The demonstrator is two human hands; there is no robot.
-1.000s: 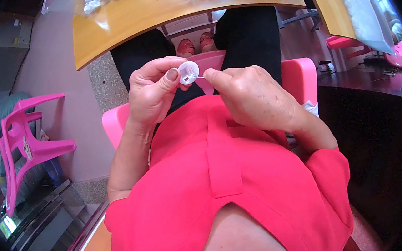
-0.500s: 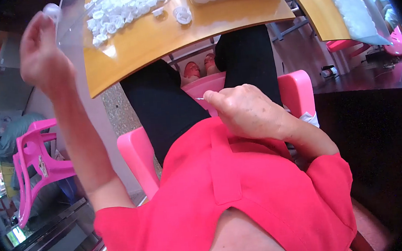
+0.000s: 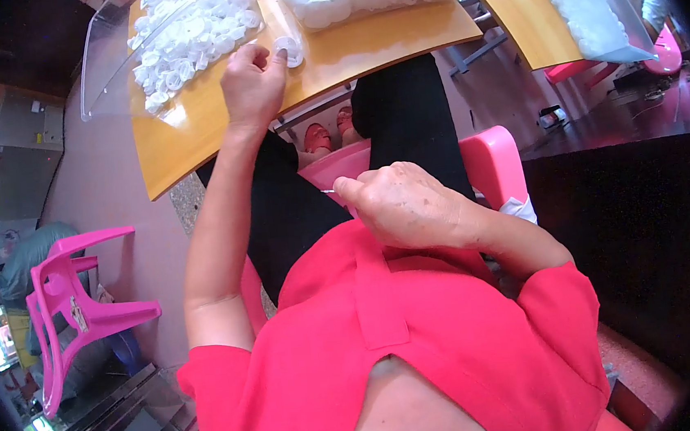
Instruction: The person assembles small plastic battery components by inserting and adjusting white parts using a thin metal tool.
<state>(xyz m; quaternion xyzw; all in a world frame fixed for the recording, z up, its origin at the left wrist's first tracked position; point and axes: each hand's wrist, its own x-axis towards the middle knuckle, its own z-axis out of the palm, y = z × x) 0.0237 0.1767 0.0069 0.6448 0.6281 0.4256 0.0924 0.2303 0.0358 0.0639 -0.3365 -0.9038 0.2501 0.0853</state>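
My left hand (image 3: 254,84) is over the near edge of the wooden table, its fingers closed in a pinch. Thumb and fingertips are on the rim of a small round translucent plastic piece (image 3: 292,49) at the tabletop. Just left of it spreads a pile of similar white plastic pieces (image 3: 195,44). My right hand (image 3: 405,202) is held above my lap, closed around a thin metal tool. Only the slim tip (image 3: 327,191) sticks out past the thumb; the rest is hidden in the fist.
A clear plastic tray (image 3: 106,64) lies at the table's left end. Behind the table's middle, another clear container (image 3: 392,2) is full of white pieces. A filled clear bag (image 3: 590,13) rests on the wooden surface (image 3: 526,31) at right. A pink chair (image 3: 82,308) stands at left.
My left hand has moved right, from beside the tray at the far left with a round clear piece in its fingers, to the piece on the table. My right hand keeps its closed hold.
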